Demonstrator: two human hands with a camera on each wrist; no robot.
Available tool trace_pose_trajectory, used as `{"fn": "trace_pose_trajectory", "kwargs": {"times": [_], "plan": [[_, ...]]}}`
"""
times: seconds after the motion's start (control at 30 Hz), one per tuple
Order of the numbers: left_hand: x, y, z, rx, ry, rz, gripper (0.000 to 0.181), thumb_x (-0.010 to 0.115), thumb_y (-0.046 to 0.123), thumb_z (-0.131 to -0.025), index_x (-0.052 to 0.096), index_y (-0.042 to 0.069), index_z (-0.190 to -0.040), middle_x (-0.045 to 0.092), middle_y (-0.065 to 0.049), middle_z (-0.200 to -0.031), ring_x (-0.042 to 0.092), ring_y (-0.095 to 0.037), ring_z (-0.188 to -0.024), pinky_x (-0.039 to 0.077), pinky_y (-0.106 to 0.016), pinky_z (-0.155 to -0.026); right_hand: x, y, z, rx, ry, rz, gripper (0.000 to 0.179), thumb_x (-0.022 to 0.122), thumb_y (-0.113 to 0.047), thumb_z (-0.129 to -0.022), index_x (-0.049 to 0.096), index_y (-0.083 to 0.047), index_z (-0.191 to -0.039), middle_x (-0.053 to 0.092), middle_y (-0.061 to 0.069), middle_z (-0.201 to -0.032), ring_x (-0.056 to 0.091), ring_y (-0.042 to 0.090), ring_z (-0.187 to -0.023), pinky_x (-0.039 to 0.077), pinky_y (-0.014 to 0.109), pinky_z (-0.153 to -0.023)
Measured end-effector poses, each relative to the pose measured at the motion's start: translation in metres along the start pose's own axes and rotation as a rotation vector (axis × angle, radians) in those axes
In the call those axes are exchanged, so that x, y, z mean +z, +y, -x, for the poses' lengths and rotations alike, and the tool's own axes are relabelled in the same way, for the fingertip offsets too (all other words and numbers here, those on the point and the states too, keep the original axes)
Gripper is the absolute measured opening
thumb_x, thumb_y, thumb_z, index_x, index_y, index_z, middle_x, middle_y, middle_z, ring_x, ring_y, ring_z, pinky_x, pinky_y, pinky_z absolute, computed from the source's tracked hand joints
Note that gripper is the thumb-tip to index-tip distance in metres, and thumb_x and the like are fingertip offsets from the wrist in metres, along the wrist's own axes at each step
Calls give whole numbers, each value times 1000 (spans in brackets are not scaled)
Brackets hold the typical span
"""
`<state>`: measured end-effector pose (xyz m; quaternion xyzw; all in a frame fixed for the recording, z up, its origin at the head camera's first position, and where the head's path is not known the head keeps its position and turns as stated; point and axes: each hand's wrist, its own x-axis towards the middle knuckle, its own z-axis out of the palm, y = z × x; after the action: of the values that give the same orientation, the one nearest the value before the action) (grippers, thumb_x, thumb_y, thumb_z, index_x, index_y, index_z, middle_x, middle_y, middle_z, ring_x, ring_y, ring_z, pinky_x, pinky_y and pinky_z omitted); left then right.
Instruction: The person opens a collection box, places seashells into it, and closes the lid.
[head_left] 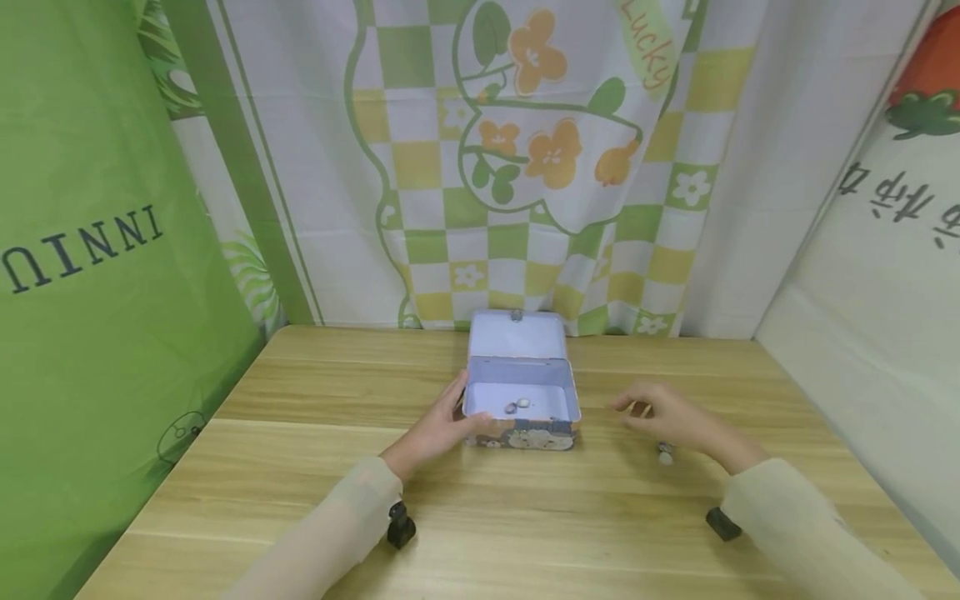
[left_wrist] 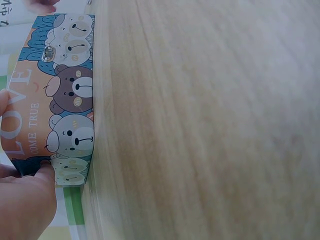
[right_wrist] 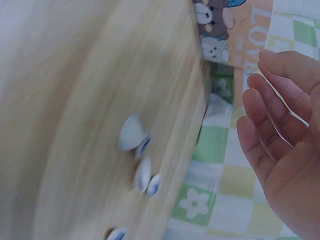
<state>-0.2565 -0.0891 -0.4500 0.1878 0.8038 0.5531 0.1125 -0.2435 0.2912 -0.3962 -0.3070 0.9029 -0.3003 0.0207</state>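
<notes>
A lidded tin box (head_left: 522, 433) with cartoon bears and "LOVE COME TRUE" on its side stands on the table, its lid (head_left: 517, 335) tipped back. Two small pieces (head_left: 517, 406) lie inside. My left hand (head_left: 442, 429) grips the left side of the box, thumb on the bear-printed front (left_wrist: 72, 100). To the right of the box, my right hand (head_left: 671, 417) hovers over the table, fingers loosely bent with nothing between them. Below it lie several small white shell-like pieces with blue marks (right_wrist: 132, 134); in the head view the arm partly hides these pieces (head_left: 665, 452).
The wooden table (head_left: 337, 383) ends at a checked floral curtain (head_left: 420, 167) just behind the box. A green cloth (head_left: 112, 333) hangs at the left, a pale printed one (head_left: 870, 308) at the right. Thin dark wire (head_left: 180, 429) shows beside the left edge.
</notes>
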Motion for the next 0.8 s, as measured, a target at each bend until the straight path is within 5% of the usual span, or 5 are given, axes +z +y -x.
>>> {"fn": "trace_pose_trajectory", "kwargs": {"times": [0.4,0.8], "plan": [[2,-1,-2,0,19,-30,98,68,42,-96,2,14,-162,-3,-13,-167,16,-31,-150,22,-42,-119,-1,26,37,15,-32,23,19,73,-3,-89,72,4,-107,71,7,-97,64,12,-83,58,28,-71],[2,0,-1,7,21,-29,96,67,40,-97,2,13,-162,-4,-12,-167,15,-31,-150,23,-43,-119,5,37,58,171,-82,38,20,76,-17,-90,74,-5,-107,72,3,-101,67,23,-90,59,37,-78]]}}
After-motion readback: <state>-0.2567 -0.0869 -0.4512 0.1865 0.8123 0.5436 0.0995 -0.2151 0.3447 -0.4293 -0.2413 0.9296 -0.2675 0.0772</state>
